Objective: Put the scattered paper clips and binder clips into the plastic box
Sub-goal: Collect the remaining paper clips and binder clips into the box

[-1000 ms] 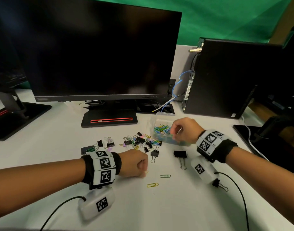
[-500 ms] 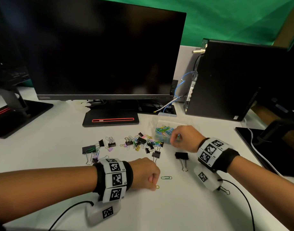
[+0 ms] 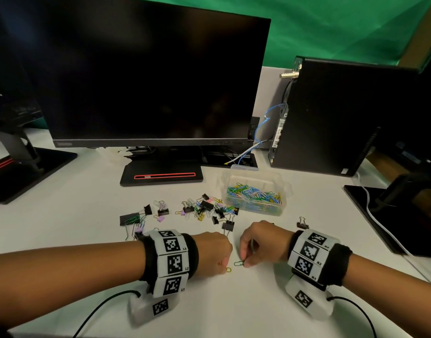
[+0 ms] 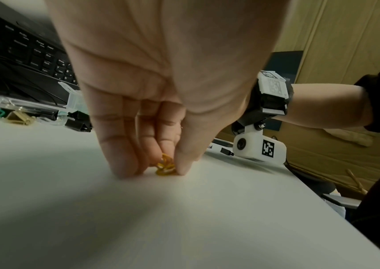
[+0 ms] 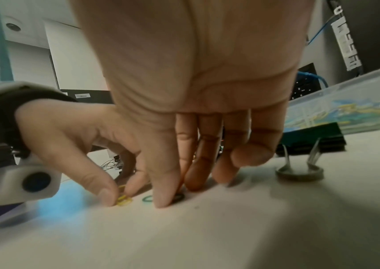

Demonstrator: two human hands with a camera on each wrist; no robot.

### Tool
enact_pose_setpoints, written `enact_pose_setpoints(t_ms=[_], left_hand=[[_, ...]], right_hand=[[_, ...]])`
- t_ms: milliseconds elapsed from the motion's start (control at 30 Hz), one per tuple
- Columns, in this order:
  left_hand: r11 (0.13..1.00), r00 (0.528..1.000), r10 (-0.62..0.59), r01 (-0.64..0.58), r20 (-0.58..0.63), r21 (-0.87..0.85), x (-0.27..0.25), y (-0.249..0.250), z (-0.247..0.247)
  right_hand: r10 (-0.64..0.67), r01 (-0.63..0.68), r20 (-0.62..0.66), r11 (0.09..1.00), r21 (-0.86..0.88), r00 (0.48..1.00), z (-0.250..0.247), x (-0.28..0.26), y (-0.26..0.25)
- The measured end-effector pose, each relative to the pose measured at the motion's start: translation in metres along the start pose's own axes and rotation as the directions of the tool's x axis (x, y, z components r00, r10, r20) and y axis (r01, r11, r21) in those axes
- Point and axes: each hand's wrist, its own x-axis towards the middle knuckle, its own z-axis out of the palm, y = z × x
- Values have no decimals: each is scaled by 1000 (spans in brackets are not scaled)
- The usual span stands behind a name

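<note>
**Both hands down on the table, each on one paper clip**

My left hand is low on the white table, with the fingers curled down. The thumb and the first fingers are closed around a yellow paper clip, which touches the table surface; in the left wrist view I see the clip squeezed between the thumb tip and the fingertips. In the head view only one end of this clip comes out from under my hand.

My right hand is just beside the left one, also with the fingers pointing down. The thumb and the index finger press on a green paper clip that lies flat on the table. In the right wrist view the thumb tip covers the middle of this clip, and a green loop shows on each side of it. I cannot tell if the clip is already lifted or only held against the table. The two clips lie near each other, but they do not touch.

The plastic box stands farther from me, behind my right hand, and it is open. Many colourful paper clips are already inside. To the left of the box there is a pile of mixed clips, black binder clips with coloured paper clips between them. One black binder clip lies between this pile and my hands. A small binder clip lies alone on the right, close to my right wrist.

Behind all this stand a dark monitor and a black computer case.
</note>
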Motion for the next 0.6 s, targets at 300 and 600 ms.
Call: enact_pose_setpoints(t_ms=[300, 600], left_hand=[[998, 999, 50, -50, -23, -23, 4, -3, 2], [984, 987, 35, -62, -155, -168, 36, -19, -29]], right_hand=[[-6, 6, 6, 998, -59, 1000, -7, 6, 10], [213, -168, -482, 976, 135, 850, -74, 30, 60]])
